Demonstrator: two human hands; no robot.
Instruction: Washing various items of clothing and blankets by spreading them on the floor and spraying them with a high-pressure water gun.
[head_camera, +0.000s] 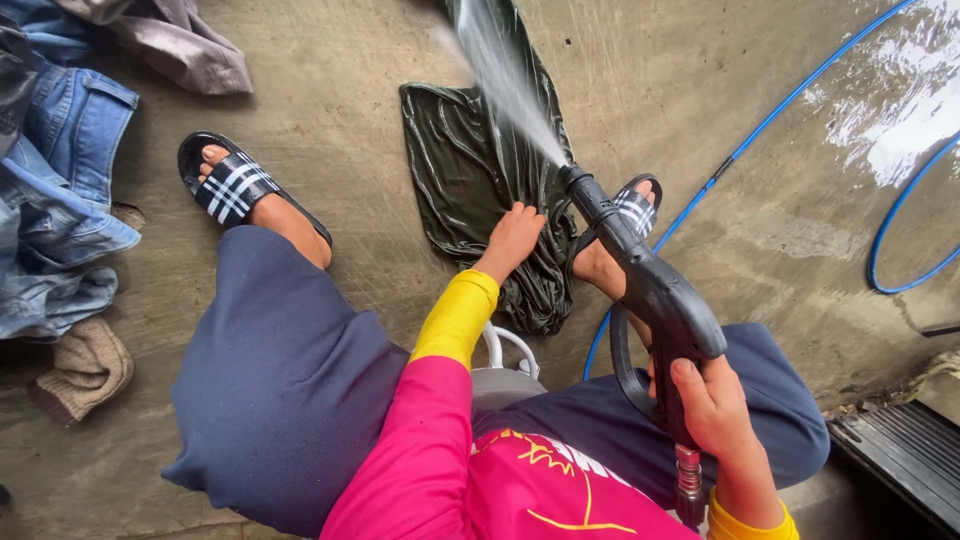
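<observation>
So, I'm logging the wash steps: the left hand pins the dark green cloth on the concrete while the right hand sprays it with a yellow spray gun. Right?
Not quite: the head view shows the spray gun in the right hand is black, not yellow. The left hand does pin the dark green cloth.

The person's left arm, in a pink and yellow sleeve, stretches forward and down, the left hand (512, 236) pressed flat with fingers spread. The right hand (712, 408) stays near the body, fingers curled in a closed grip, wrist bent upward.
</observation>
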